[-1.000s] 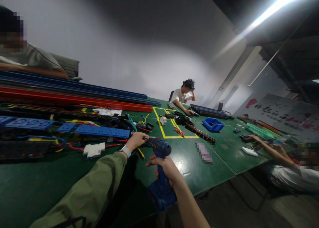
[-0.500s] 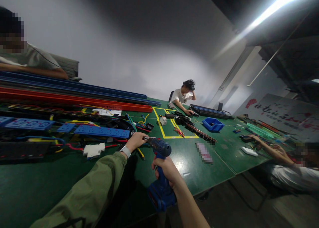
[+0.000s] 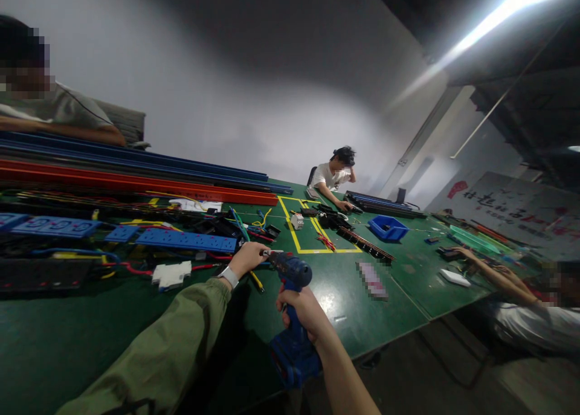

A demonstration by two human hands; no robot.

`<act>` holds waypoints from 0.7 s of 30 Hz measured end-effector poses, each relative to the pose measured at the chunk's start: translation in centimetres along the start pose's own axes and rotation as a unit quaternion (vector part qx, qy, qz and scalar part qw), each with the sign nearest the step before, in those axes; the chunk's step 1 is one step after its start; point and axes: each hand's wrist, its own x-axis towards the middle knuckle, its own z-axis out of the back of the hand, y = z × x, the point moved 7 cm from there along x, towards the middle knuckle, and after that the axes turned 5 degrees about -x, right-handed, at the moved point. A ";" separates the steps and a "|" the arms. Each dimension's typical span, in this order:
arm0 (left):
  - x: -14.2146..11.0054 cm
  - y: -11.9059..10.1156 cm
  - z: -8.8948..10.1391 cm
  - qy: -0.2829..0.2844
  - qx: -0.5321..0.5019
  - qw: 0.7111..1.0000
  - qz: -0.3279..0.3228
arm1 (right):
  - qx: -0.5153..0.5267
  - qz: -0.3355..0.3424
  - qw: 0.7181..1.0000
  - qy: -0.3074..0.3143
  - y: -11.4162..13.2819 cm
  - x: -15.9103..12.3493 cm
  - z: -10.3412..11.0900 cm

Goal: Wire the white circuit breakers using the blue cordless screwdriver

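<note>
My right hand (image 3: 304,311) is wrapped round the grip of a blue cordless drill (image 3: 292,318) held just above the green table (image 3: 353,306). My left hand (image 3: 247,258), in an olive sleeve with a wristband, is closed at the drill's chuck and bit (image 3: 272,252), fingers pinched around the tip. A yellow-handled tool (image 3: 256,280) lies on the table under that hand. Just left of it runs a long blue power strip (image 3: 185,240) among red, yellow and blue wires, with a white part (image 3: 171,274) in front.
Long red and blue rails (image 3: 136,182) lie along the far left. A yellow-taped rectangle (image 3: 317,228) holds small parts, with a blue bin (image 3: 387,227) beyond. One person sits at the far end, another leans on the rails at left, a third reaches in from the right.
My right hand's fingers, loose a second ago, have closed round the drill's grip. The left hand stays at the bit. The view has shifted very slightly.
</note>
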 end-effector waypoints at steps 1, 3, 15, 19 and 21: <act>0.0 0.1 0.0 0.000 -0.002 1.000 0.000 | 0.001 -0.002 1.000 0.000 0.1 -0.1 -0.1; 0.1 0.2 -0.1 0.000 -0.003 1.000 0.001 | 0.000 -0.009 1.000 -0.002 0.1 -0.3 -0.1; -0.1 -0.2 0.2 0.000 0.008 1.000 0.000 | 0.005 -0.001 1.000 -0.018 0.6 -0.6 -0.2; -0.1 -0.4 0.4 -0.004 0.004 1.000 0.006 | 0.004 0.001 1.000 -0.010 0.7 -0.7 -0.4; -0.1 -0.5 0.4 -0.007 0.001 1.000 0.005 | 0.008 -0.001 1.000 -0.013 0.6 -0.6 -0.3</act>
